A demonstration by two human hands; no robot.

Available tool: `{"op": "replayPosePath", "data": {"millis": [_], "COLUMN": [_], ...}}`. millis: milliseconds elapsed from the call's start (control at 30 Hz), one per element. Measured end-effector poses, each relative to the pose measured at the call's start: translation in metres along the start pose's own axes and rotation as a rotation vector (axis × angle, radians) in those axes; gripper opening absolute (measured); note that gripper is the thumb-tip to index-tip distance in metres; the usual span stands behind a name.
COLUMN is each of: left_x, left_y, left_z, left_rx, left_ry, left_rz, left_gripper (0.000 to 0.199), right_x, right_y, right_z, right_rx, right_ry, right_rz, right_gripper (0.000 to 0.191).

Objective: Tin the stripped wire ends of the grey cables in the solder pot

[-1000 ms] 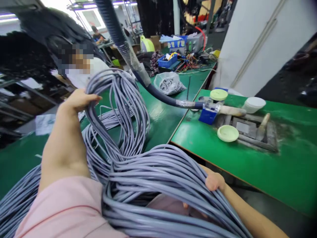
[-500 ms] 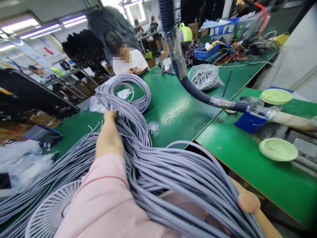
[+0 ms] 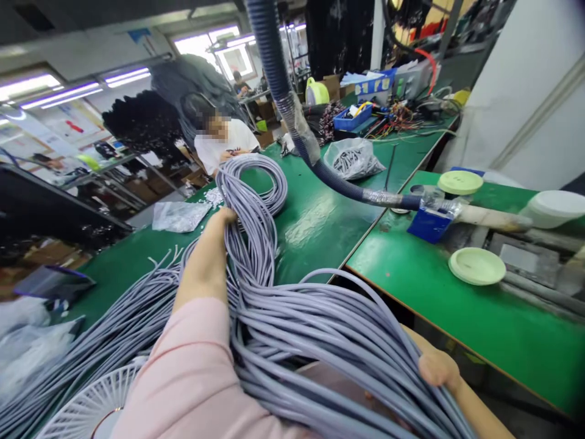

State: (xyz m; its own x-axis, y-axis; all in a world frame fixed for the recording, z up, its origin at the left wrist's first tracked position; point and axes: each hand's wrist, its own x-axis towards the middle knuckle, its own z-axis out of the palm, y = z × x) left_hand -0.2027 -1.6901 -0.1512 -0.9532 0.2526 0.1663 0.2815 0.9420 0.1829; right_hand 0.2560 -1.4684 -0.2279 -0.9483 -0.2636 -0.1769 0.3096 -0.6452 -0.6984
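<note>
A thick bundle of grey cables [image 3: 320, 323] stretches across my front, its far end looped in a coil over the green table [image 3: 311, 235]. My left hand [image 3: 225, 218] reaches far forward and is closed around the bundle just below that coil; its fingers are mostly hidden behind the cables. At the lower right, my right hand [image 3: 439, 367] is wrapped round the near end of the same bundle, with the thumb side showing. More grey cables [image 3: 123, 323] lie spread out to the left, their cut ends beside my left forearm.
A dark corrugated hose [image 3: 338, 174] hangs over the table, joining a pipe on the right bench. Light green lids [image 3: 476, 266] sit there. A clear bag of small parts [image 3: 351, 158] lies farther back. A white fan guard [image 3: 91, 402] is close at lower left. A co-worker [image 3: 226, 143] sits opposite.
The coil at the bundle's far end has shifted right across the table with my left hand, uncovering a clear plastic bag and small white pieces. My view has turned slightly; both hands keep their grip.
</note>
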Motion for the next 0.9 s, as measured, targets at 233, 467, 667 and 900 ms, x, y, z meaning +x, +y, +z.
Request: {"op": "replayPosePath", "data": {"millis": [233,467,667,900], "left_x": [0.001,0.069,0.085,0.031], "left_y": [0.076,0.107,0.109,0.097], "left_z": [-0.009,0.063,0.092,0.043], "left_rx": [0.042,0.095,0.066,0.082], "left_ry": [0.3,0.011,-0.036,-0.34], "left_rz": [0.464,0.358,0.214,0.383], "left_gripper": [0.063,0.061,0.079,0.087], "right_x": [0.007,-0.001,0.006,0.0], "right_y": [-0.006,0.009,0.014,0.018], "right_z": [0.001,-0.023,-0.027,-0.007], "right_rx": [0.008,-0.031,-0.037,0.097], "right_ry": [-0.049,0.072,0.083,0.067], "right_rz": [0.06,-0.037,-0.112,-0.019], "right_gripper": [0.092,0.092,0.085,0.08]}}
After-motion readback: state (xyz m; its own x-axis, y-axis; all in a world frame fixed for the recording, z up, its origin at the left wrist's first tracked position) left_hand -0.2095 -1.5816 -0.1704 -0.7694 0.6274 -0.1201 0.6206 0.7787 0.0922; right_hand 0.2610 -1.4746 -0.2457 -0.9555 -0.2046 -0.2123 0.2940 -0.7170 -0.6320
